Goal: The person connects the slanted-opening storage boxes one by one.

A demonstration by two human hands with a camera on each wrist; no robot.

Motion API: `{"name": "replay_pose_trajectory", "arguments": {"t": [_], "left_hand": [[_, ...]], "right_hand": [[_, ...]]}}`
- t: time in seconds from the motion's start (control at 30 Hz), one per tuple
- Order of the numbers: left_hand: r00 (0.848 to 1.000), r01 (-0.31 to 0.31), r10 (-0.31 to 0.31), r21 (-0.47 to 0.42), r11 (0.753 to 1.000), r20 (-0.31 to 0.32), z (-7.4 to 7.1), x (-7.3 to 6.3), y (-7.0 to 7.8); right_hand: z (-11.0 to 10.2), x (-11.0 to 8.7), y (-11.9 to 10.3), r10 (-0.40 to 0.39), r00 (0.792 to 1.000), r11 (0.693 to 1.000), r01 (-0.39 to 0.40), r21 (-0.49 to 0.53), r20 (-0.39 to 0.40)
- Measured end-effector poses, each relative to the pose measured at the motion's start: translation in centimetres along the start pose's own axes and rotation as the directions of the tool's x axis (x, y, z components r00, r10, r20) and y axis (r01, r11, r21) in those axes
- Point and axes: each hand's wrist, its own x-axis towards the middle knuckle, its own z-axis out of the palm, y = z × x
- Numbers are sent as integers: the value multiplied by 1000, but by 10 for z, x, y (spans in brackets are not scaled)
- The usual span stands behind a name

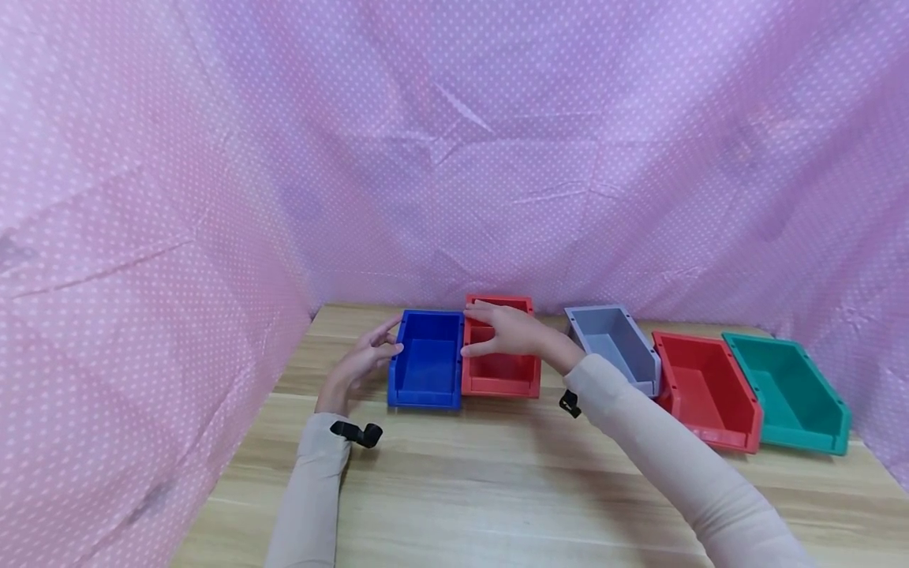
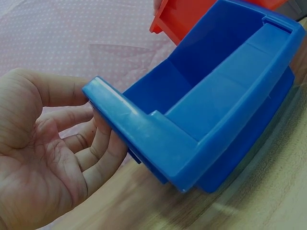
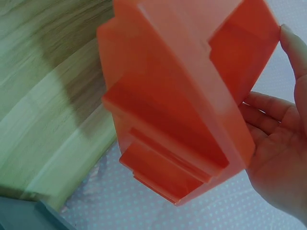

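My left hand is at the left side of a blue storage bin. In the left wrist view its thumb meets the rim while bent fingers lie against the outer wall. Directly beside it on the right stands a red storage bin, set slightly farther back. Over this one reaches my right hand, thumb and fingertips at its left rim. The right wrist view shows the thumb on the red bin's edge, with the other fingers partly hidden behind the wall.
To the right stand a grey bin, a second red bin and a green bin, placed at a slant. All stand on a wood-grain table. A pink dotted cloth hangs behind and at the sides.
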Motion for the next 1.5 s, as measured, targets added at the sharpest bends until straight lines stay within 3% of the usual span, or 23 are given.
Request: {"name": "replay_pose_trajectory", "arguments": {"t": [0.2, 0.47, 0.67, 0.87, 1.1, 1.5], "left_hand": [[1000, 3, -3, -5, 1000, 12, 0, 0, -2], [998, -18, 21, -63, 998, 50, 0, -1, -8], [999, -13, 17, -74, 997, 44, -1, 0, -7], [1000, 6, -7, 30, 1000, 19, -1, 0, -1], [999, -51, 52, 238, 970, 4, -1, -2, 11], [997, -72, 62, 294, 953, 43, -2, -5, 19]], "right_hand": [[2, 0, 0, 2, 1000, 1000, -1, -31, 18], [4, -1, 1, 6, 999, 1000, -6, 6, 34], [3, 1, 1, -9, 1000, 1000, 9, 22, 16], [1, 1, 2, 0, 1000, 1000, -1, 19, 21], [-2, 2, 2, -1, 1000, 1000, 0, 26, 19], [1, 2, 1, -4, 1000, 999, 2, 46, 31]]}}
